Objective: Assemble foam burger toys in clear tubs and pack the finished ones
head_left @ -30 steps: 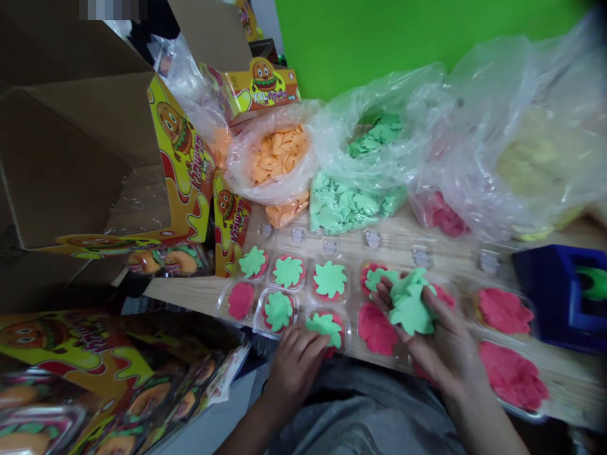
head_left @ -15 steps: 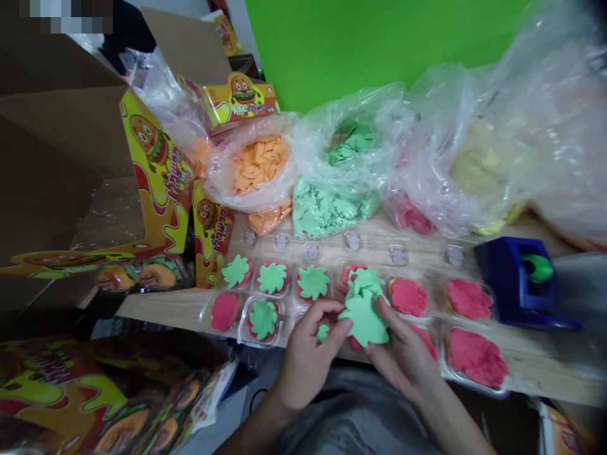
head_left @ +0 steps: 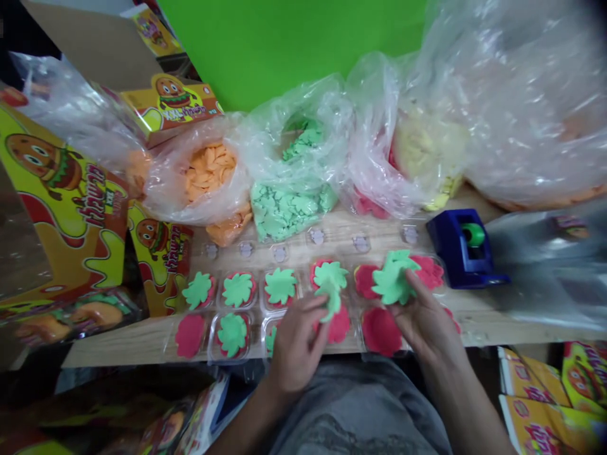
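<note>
My left hand [head_left: 298, 341] pinches a green dough leaf [head_left: 333, 301] just above a red dough patty [head_left: 338, 325] in a transparent tray. Another green leaf [head_left: 331, 275] lies on red dough close to those fingertips. My right hand [head_left: 423, 313] holds a small stack of green dough leaves [head_left: 392, 279] upright in its fingers, above a red patty [head_left: 380, 331]. A row of transparent trays [head_left: 232, 335] runs along the table, and most hold red dough topped with a green leaf [head_left: 280, 285]. Several of the trays hold red patties with no leaf.
Plastic bags of orange [head_left: 208, 170], green [head_left: 284, 212] and yellow [head_left: 427, 148] dough pieces lie along the back of the wooden table [head_left: 142, 341]. A blue tape dispenser [head_left: 462, 248] stands at right. Burger-printed boxes [head_left: 71, 202] crowd the left side.
My hands have moved apart. The left hand now pinches a single green leaf away from the stack in the right hand. The whole scene has shifted left in view.
</note>
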Demonstrator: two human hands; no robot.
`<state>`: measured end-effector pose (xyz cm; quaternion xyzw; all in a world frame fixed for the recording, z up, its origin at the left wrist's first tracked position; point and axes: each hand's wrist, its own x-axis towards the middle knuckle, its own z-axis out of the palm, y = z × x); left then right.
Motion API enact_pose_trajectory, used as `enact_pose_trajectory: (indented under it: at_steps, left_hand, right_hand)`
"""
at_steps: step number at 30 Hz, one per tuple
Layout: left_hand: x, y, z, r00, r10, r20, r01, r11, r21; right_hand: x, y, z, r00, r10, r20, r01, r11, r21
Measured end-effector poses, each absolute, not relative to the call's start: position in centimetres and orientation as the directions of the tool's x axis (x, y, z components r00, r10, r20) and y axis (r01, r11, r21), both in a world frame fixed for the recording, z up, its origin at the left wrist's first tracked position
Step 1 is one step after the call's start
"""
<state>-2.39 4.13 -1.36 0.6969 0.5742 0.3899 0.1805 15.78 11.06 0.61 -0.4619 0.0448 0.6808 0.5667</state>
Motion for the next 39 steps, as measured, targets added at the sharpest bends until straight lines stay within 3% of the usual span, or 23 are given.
enact_pose_trajectory:
  at_steps: [2,3,5,8,10,13,15,24,26,29,32,35,39]
  left_hand:
    - [-2.3,3.8,-2.4,0.358,0.874,0.328,0.707,-0.483,0.517]
    - [-2.2,3.6,-2.7,0.423,0.859,0.289,0.714,-0.512,0.477]
    - [-2.1,3.6,-2.6,0.420,0.883,0.210,0.715,-0.464,0.522]
    - [-1.4,4.2,-1.1,0.263,0.965,0.012,0.590,-0.171,0.789]
    - [-0.5,5.3,0.1,0.147,0.974,-0.174,0.360,0.112,0.926]
    - [1.2,7.4,1.1,0.097,0.935,-0.343,0.030,0.341,0.939]
    - [2.1,8.7,1.1,0.071,0.939,-0.337,0.004,0.338,0.941]
    - [3.5,12.3,-1.4,0.110,0.982,-0.151,0.346,0.104,0.932]
    - [3.3,13.0,-1.2,0.109,0.988,-0.106,0.406,0.053,0.912]
    - [2.0,13.9,0.3,0.095,0.993,-0.070,0.444,0.020,0.896]
    - [0.4,13.7,2.7,0.157,0.968,-0.194,0.322,0.136,0.937]
    - [-0.1,12.2,4.4,0.299,0.887,-0.351,0.134,0.325,0.936]
    - [0.1,9.5,4.0,0.142,0.885,-0.443,-0.146,0.461,0.875]
  right_hand:
    - [17.4,11.6,0.7,0.105,0.723,-0.683,-0.817,-0.328,-0.474]
    - [18.0,11.7,0.8,0.108,0.721,-0.685,-0.819,-0.325,-0.472]
    - [18.5,11.8,1.0,0.101,0.715,-0.691,-0.823,-0.330,-0.462]
    - [17.9,11.3,1.3,0.022,0.726,-0.688,-0.827,-0.373,-0.420]
    - [16.8,10.7,1.5,-0.084,0.762,-0.642,-0.809,-0.429,-0.403]
    - [15.4,9.8,1.6,-0.165,0.819,-0.549,-0.771,-0.455,-0.446]
    - [15.2,9.8,1.5,-0.135,0.847,-0.513,-0.763,-0.419,-0.492]
    - [20.4,11.1,0.0,0.244,0.869,-0.431,-0.677,-0.165,-0.717]
    - [21.5,10.4,0.0,0.249,0.871,-0.423,-0.636,-0.182,-0.750]
    - [21.9,8.9,0.1,0.110,0.896,-0.429,-0.457,-0.338,-0.823]
    - [20.9,7.9,0.3,-0.066,0.893,-0.445,-0.290,-0.444,-0.848]
    - [18.7,8.1,0.9,-0.131,0.905,-0.404,-0.256,-0.425,-0.868]
    - [15.2,9.0,2.0,-0.168,0.945,-0.279,-0.188,-0.309,-0.932]
